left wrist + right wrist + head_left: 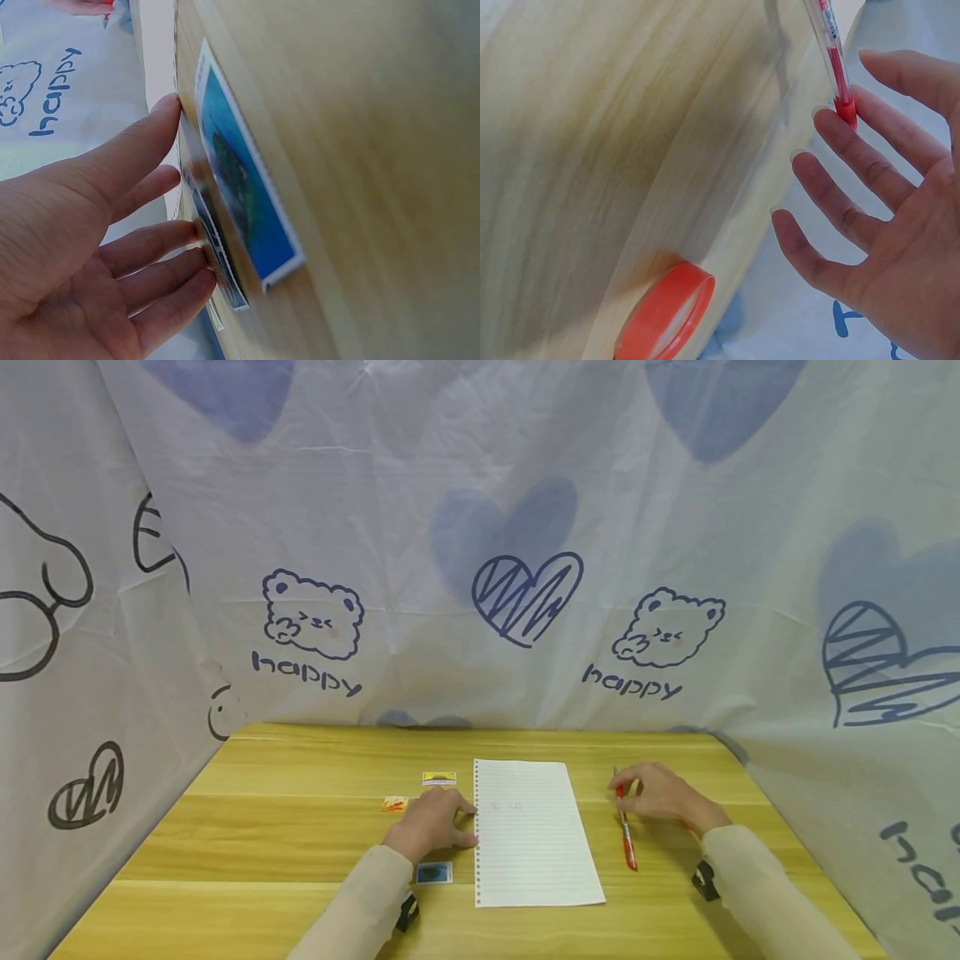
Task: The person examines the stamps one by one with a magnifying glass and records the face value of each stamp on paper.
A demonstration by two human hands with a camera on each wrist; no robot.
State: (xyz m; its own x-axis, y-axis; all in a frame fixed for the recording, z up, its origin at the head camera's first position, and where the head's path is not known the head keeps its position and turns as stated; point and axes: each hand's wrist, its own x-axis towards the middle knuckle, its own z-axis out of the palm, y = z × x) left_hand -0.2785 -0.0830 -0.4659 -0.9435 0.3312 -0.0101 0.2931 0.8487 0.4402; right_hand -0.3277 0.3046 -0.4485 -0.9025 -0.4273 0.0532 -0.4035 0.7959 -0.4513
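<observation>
In the head view my left hand (431, 822) is beside the left edge of a lined loose-leaf sheet (536, 852), thumb and fingertips near its punched margin. A blue stamp (247, 180) lies nearest the left wrist camera. Behind it, a darker stamp (217, 251) lies by my loosely bent fingertips; whether they touch it I cannot tell. To the right of the sheet, my right hand (663, 793) holds a red pen (838, 67) by its red grip, between index and middle fingers. My right thumb stands apart from the pen, whose tip is hidden in the right wrist view.
A yellow stamp (438, 778) and a red-orange one (395, 804) lie left of the sheet. Near my right wrist is a round red-orange ring (671, 311), perhaps a lid or tape roll. Printed cloth walls (465, 685) border the wooden table (247, 852).
</observation>
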